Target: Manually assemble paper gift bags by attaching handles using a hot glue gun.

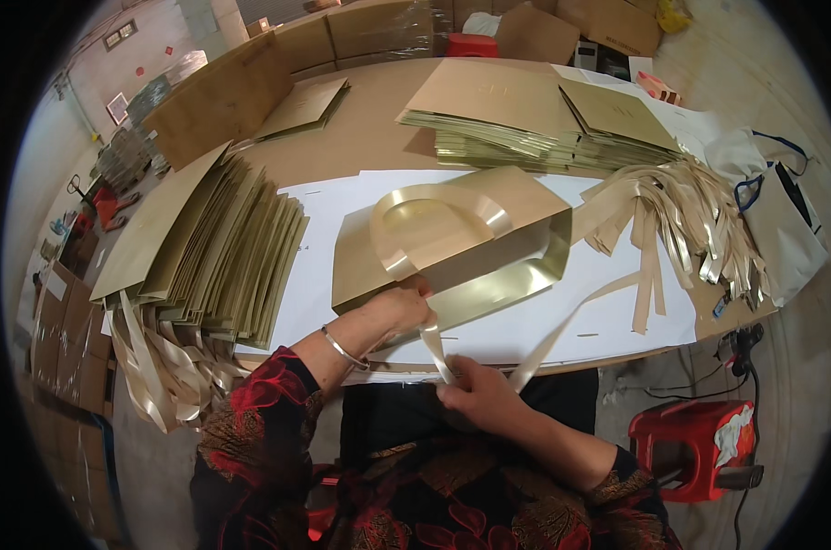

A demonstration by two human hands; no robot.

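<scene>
A gold paper bag (360,270) lies on its side in front of me, its open mouth turned toward the right and near side. A shiny gold ribbon loop (415,194) arches over its upper face. At the near edge of the mouth is my left hand (399,312), closed with its fingers pinching a cream satin ribbon (434,348). My right hand (481,392) is closed on the same ribbon, lower down at the table's front edge. From there the ribbon runs off toward the upper right. My fingertips are partly hidden.
Folded gold bags (205,247) with ribbons hanging off stand on the left. Flat bag stacks (498,101) lie at the back. A heap of loose ribbons (699,215) is on the right, beside a white bag (782,243). A red stool (699,449) stands below right.
</scene>
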